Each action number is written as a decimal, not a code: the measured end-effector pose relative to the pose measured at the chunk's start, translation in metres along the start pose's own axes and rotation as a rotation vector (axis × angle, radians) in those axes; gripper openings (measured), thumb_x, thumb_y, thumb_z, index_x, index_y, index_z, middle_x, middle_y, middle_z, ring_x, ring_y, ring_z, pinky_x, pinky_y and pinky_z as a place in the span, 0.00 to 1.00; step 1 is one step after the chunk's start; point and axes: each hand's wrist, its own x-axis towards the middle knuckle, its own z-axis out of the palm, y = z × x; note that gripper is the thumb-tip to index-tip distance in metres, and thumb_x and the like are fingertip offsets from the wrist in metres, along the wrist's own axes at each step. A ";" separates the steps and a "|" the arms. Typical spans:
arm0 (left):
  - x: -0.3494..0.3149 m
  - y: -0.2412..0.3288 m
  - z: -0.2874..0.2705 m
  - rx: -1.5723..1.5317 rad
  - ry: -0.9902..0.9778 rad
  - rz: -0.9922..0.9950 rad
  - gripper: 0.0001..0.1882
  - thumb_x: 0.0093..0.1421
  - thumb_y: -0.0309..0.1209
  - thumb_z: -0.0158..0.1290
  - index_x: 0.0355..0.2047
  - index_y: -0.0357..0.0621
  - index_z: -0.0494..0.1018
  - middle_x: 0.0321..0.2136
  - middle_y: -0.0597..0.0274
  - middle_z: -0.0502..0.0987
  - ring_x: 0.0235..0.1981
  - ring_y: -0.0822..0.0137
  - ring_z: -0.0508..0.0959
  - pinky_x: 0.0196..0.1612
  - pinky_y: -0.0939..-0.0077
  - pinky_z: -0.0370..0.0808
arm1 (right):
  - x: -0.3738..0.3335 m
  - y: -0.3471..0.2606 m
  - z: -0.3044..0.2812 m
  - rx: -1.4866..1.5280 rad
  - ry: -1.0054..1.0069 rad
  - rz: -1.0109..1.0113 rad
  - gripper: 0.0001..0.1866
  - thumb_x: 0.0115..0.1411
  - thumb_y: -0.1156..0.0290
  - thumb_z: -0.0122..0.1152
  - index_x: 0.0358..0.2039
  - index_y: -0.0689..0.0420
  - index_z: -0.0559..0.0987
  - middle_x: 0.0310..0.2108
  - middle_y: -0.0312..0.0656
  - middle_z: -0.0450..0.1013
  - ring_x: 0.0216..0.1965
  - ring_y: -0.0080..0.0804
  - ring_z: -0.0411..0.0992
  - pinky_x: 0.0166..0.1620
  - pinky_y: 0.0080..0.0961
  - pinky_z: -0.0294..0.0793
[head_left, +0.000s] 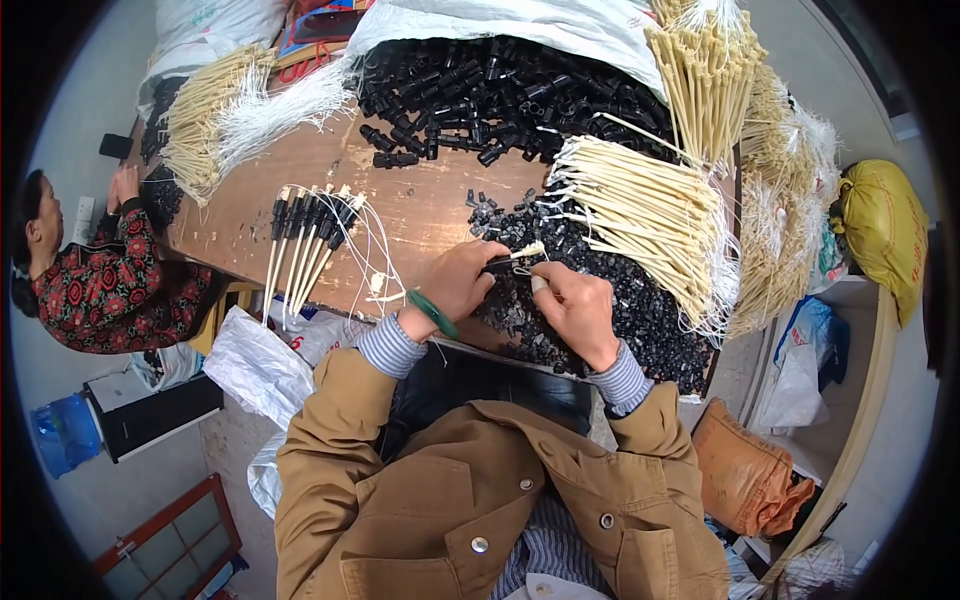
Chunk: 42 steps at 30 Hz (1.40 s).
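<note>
My left hand [460,282], with a green bangle at the wrist, is closed round a black tubular plastic part [496,265]. A cream-coloured tip [530,249] sticks out of its right end. Close beside it, the thumb and forefinger of my right hand [578,305] pinch at that end; a bit of white string shows there, but what the fingers hold is too small to tell. Beneath both hands spreads a heap of small black plastic pieces [640,290]. Left of my hands lie several cream sticks with black parts fitted on them [305,235], white strings trailing from them.
A bundle of cream sticks with white strings [640,215] lies right of my hands. Black tubular fittings [500,90] spill from a white sack [560,25] at the back. More bundles [215,120] stand on the brown table [400,200]. Another person [100,265] works at the left.
</note>
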 end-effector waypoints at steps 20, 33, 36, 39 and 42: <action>0.002 0.015 -0.004 -0.248 -0.267 -0.034 0.21 0.46 0.19 0.49 0.44 0.40 0.73 0.39 0.57 0.78 0.36 0.57 0.75 0.43 0.69 0.72 | -0.001 0.000 0.008 0.052 -0.145 -0.086 0.07 0.54 0.74 0.58 0.35 0.57 0.78 0.16 0.39 0.72 0.12 0.34 0.66 0.18 0.27 0.62; -0.004 0.014 -0.004 -0.126 0.175 0.374 0.14 0.43 0.18 0.54 0.32 0.44 0.76 0.28 0.66 0.76 0.26 0.68 0.73 0.32 0.79 0.71 | -0.003 -0.003 0.006 0.034 -0.165 -0.052 0.08 0.57 0.73 0.57 0.37 0.58 0.78 0.19 0.42 0.74 0.15 0.36 0.69 0.21 0.30 0.66; -0.002 0.018 -0.001 -0.147 0.240 0.501 0.09 0.45 0.18 0.53 0.27 0.44 0.76 0.26 0.66 0.76 0.25 0.70 0.72 0.31 0.79 0.71 | -0.006 0.005 0.014 0.204 -0.136 -0.072 0.07 0.55 0.73 0.56 0.35 0.56 0.79 0.18 0.40 0.73 0.13 0.35 0.66 0.18 0.30 0.63; 0.010 0.000 -0.006 -0.056 0.255 0.450 0.09 0.46 0.17 0.53 0.27 0.43 0.76 0.27 0.64 0.76 0.26 0.68 0.73 0.32 0.79 0.72 | -0.003 0.008 0.016 0.255 -0.132 0.043 0.06 0.55 0.73 0.56 0.33 0.56 0.80 0.16 0.39 0.72 0.12 0.33 0.63 0.18 0.28 0.61; 0.035 -0.030 -0.018 0.138 0.317 0.246 0.10 0.47 0.15 0.50 0.28 0.43 0.76 0.27 0.63 0.76 0.27 0.67 0.73 0.34 0.78 0.74 | 0.000 0.011 0.012 0.300 -0.124 0.163 0.06 0.55 0.73 0.57 0.30 0.56 0.81 0.14 0.37 0.70 0.11 0.30 0.61 0.17 0.26 0.59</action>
